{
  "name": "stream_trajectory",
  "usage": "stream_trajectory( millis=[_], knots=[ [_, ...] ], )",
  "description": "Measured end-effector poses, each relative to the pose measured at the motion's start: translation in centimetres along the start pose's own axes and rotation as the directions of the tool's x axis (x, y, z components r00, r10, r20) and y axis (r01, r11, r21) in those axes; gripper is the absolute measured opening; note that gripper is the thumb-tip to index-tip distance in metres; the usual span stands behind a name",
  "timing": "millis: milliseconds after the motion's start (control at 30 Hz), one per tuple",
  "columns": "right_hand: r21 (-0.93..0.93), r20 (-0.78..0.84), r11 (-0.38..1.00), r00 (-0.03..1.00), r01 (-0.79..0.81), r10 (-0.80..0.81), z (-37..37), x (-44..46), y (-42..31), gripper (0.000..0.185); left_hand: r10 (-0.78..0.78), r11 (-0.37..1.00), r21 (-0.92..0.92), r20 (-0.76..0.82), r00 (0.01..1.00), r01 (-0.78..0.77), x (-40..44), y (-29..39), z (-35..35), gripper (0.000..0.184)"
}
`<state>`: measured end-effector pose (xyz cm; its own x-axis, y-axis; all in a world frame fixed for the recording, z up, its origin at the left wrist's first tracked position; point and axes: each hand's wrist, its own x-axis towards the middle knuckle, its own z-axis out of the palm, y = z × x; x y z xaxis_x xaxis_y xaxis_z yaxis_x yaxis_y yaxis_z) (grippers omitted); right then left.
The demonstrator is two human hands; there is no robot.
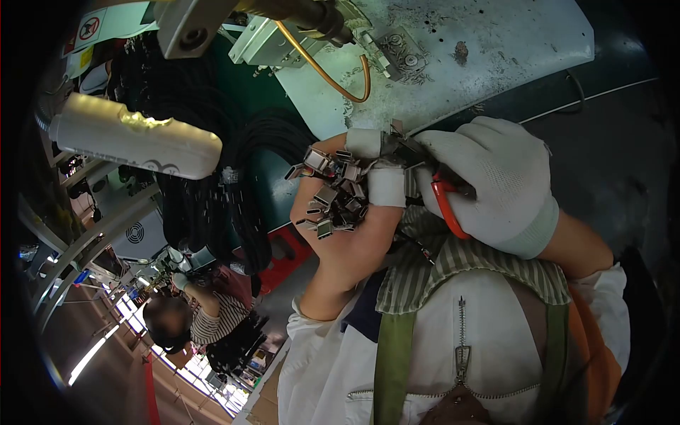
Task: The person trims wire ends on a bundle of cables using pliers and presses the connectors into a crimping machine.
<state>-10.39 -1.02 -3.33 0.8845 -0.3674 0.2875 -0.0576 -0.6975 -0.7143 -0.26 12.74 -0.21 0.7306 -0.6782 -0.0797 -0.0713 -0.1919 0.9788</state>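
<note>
**1 fistful of metal-tipped connectors, 1 red-handled tool, and a crate I couldn't see into**

So the only container I could spot was what looked like a red crate (287, 256), low down past the left forearm, with dark gaps in its side. Couldn't tell what was in it. Black cable coils (212, 198) hung just beside it; too tangled to count, sorry.

Main stuff: the left hand (372, 230), bare apart from 2 white wraps on the fingers, was closed on a bunch of metal-tipped connectors (326, 195). I made out at least 6 tips fanned out over the palm side, but they overlapped so much that the full count was anyone's guess.

The right hand (496, 177), in 1 white glove, was clamped around the red-handled tool (446, 205). 1 red handle showed below the thumb, and the tool's dark front end met the bunch right beside the wrapped fingers. Exactly what it touched was hidden.

Both hands sat close together, just off the near edge of the pale worktop (496, 42). On that: 1 small metal block (404, 57) with 2 round bits on it, plus 1 bent copper-coloured tube (361, 85) near it.

1 other person in a striped top (219, 319) was in the background, well apart.
</note>
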Motion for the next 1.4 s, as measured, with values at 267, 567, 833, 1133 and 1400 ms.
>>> stream_trajectory(
  millis=[267, 567, 833, 1133, 1400],
  knots=[
    [0.447, 0.307, 0.819, 0.922, -0.359, 0.236, -1.6, -0.4, -0.5, 0.017, 0.367, 0.861, 0.347, 0.086, 0.926, -0.373, 0.0, -0.7, 0.6, 0.031],
    [0.435, 0.216, 0.855, 0.954, -0.283, 0.207, -0.3, -0.2, -0.4, 0.018, -0.012, 1.000, 0.008, -0.133, 0.991, 0.014, 0.7, 0.5, 0.8, 0.025],
    [-0.137, -0.038, 0.988, 0.996, 0.074, -0.080, 1.2, 0.2, 0.1, 0.021, -0.209, 0.977, -0.036, -0.028, 0.978, 0.208, 1.5, -0.5, -0.8, 0.020],
    [0.476, 0.305, 0.772, 0.903, -0.421, 0.304, 0.5, 0.5, 0.7, 0.015, -0.435, 0.882, -0.177, 0.045, 0.899, 0.436, 4.2, -2.0, -1.7, 0.010],
    [0.472, 0.322, 0.734, 0.871, -0.488, 0.372, -1.2, 6.1, 5.1, 0.026, -0.341, 0.822, -0.372, 0.284, 0.896, 0.431, 9.5, -3.9, -1.9, 0.014]
  ],
)
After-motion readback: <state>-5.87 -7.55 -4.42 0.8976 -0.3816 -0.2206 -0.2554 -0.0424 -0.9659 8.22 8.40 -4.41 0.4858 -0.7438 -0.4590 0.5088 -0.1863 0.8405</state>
